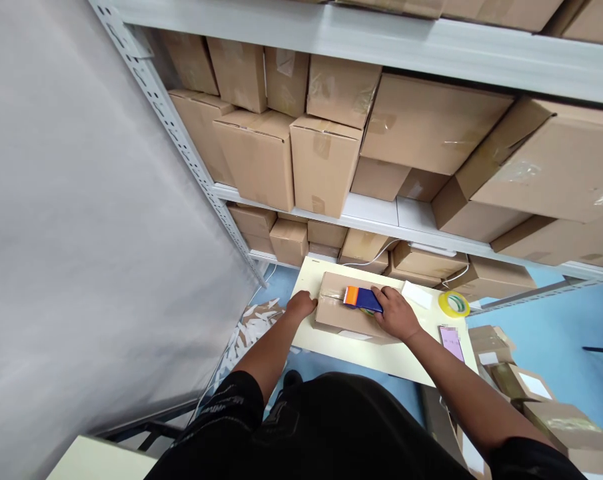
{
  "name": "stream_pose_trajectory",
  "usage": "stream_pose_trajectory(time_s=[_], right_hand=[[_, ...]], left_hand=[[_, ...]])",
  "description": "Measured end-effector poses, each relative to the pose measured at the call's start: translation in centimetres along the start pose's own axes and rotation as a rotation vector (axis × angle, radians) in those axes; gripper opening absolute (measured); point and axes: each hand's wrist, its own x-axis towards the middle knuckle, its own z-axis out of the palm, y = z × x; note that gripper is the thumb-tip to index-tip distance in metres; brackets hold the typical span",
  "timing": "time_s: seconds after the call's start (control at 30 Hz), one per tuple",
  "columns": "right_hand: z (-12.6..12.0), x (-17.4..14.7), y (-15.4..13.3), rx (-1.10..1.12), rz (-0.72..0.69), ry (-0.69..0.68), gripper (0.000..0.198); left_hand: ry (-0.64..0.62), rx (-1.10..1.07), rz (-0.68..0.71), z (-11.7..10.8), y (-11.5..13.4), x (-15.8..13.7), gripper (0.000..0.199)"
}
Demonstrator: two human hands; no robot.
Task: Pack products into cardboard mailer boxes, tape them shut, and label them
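A closed cardboard box (344, 313) lies on the pale yellow table (326, 343), with tape over the left part of its top seam. My right hand (398, 313) grips a blue and orange tape dispenser (364, 298) over the box top. Part of a tape roll shows beneath the dispenser. At the box's left end, my left hand (301, 305) is closed with its fingers curled against the cardboard; the fingertips are hidden. A white label (355, 335) is on the near side of the box.
Right of the box are a white paper stack (416, 294), a yellow tape roll (454, 305) and a phone (452, 343). Shelves (371, 208) full of cartons rise behind. Paper scraps (256, 327) litter the floor at left; labelled cartons (531, 387) stand at right.
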Motion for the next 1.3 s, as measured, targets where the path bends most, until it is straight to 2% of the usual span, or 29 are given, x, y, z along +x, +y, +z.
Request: stream_pose_trajectory(time_s=[0.07,0.1,0.2,0.27,0.3,0.37,0.47,0.7,0.87,1.1,1.3], right_hand=[[0.0,0.1,-0.1,0.008,0.013,-0.008,0.067],[-0.1,0.2,-0.2,0.010,0.017,-0.014,0.067],[-0.4,0.5,-0.4,0.004,0.016,-0.043,0.068],[-0.5,0.7,-0.5,-0.007,0.019,-0.059,0.069],[-0.5,0.8,-0.5,-0.012,0.025,-0.066,0.070],[-0.6,1.1,-0.5,-0.019,0.041,-0.084,0.070],[-1.0,1.4,-0.5,-0.025,0.047,-0.122,0.072],[-2.0,1.0,0.5,-0.014,0.010,-0.179,0.073],[-3.3,-2.2,4.9,-0.033,0.062,-0.169,0.073],[-5.9,-10.5,13.3,-0.071,0.077,-0.155,0.071],[-6.0,-15.8,19.3,-0.123,0.102,-0.135,0.068]], left_hand=[[0.090,0.033,0.003,-1.5,0.4,0.1,0.055],[0.157,0.037,0.043,-2.1,0.7,0.0,0.057],[0.309,0.006,0.362,-2.7,2.2,-0.5,0.050],[0.274,0.009,0.545,-1.9,3.1,-0.9,0.052],[0.233,0.026,0.583,-1.3,3.4,-1.1,0.053],[0.172,0.073,0.566,-0.1,3.8,-1.5,0.055],[0.163,0.149,0.500,0.7,3.9,-1.8,0.057],[0.168,0.252,0.503,0.1,4.3,-2.1,0.060],[0.160,0.321,0.494,0.1,4.1,-1.8,0.061],[0.170,0.333,0.523,-0.2,3.5,-1.5,0.061],[0.174,0.259,0.563,0.0,2.4,-0.6,0.063]])
